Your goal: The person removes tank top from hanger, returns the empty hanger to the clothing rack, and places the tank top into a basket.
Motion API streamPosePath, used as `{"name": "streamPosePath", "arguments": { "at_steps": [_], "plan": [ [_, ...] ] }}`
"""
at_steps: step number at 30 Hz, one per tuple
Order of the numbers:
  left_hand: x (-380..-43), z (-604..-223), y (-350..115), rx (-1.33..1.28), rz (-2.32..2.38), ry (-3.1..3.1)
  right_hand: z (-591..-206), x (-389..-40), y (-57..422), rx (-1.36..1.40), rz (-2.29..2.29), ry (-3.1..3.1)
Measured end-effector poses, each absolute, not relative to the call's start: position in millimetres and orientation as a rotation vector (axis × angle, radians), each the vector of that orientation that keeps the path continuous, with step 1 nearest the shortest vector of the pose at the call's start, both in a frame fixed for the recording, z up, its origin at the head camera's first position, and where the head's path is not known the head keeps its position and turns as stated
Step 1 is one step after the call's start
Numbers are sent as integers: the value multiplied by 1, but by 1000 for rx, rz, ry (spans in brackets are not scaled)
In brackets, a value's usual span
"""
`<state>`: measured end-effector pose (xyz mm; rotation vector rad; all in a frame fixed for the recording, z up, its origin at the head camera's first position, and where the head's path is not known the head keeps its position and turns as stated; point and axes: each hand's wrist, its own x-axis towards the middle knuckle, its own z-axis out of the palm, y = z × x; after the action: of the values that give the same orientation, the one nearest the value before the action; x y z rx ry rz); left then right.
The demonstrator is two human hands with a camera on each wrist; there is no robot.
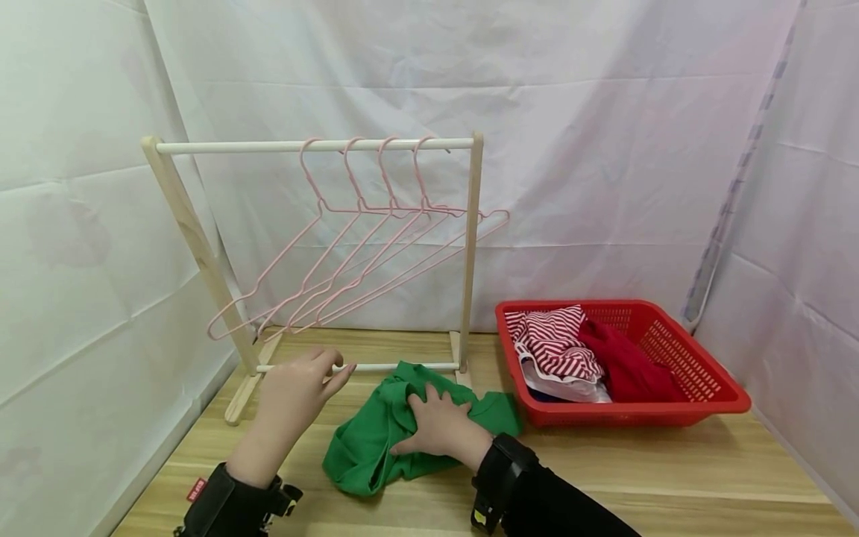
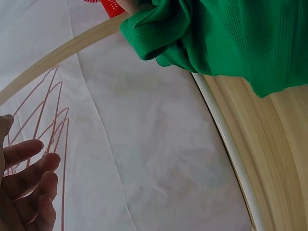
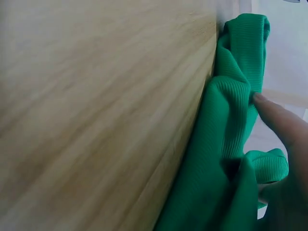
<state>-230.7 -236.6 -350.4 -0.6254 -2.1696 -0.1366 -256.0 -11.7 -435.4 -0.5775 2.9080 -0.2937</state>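
A crumpled green ribbed garment (image 1: 365, 447) lies on the table in front of the rack. My right hand (image 1: 439, 426) rests on top of it with fingers spread; in the right wrist view one finger (image 3: 279, 115) touches the ribbed folds. To the left of the cloth, my left hand (image 1: 298, 384) hovers with nothing in it, its fingers loosely bent. The left wrist view shows those fingers (image 2: 36, 175) apart from the green fabric (image 2: 231, 38). Behind stands a wooden clothes rack (image 1: 472, 253) with several pink hangers (image 1: 362, 276) on its white top rail.
At the right, a red plastic basket (image 1: 711, 399) contains a red-and-white striped garment (image 1: 557, 343), a dark red garment (image 1: 631, 365) and some white cloth (image 1: 564, 386). White fabric sheets (image 1: 604, 164) enclose the table's back and sides. A white lower bar (image 1: 376, 367) joins the rack's feet.
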Motion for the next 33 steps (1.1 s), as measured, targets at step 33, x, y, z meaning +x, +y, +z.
{"name": "streamPosePath", "arguments": {
  "at_steps": [33],
  "plan": [
    [-228, -353, -238, -585, -176, -2207, -428, -263, -18, -579, -136, 2880]
  ]
}}
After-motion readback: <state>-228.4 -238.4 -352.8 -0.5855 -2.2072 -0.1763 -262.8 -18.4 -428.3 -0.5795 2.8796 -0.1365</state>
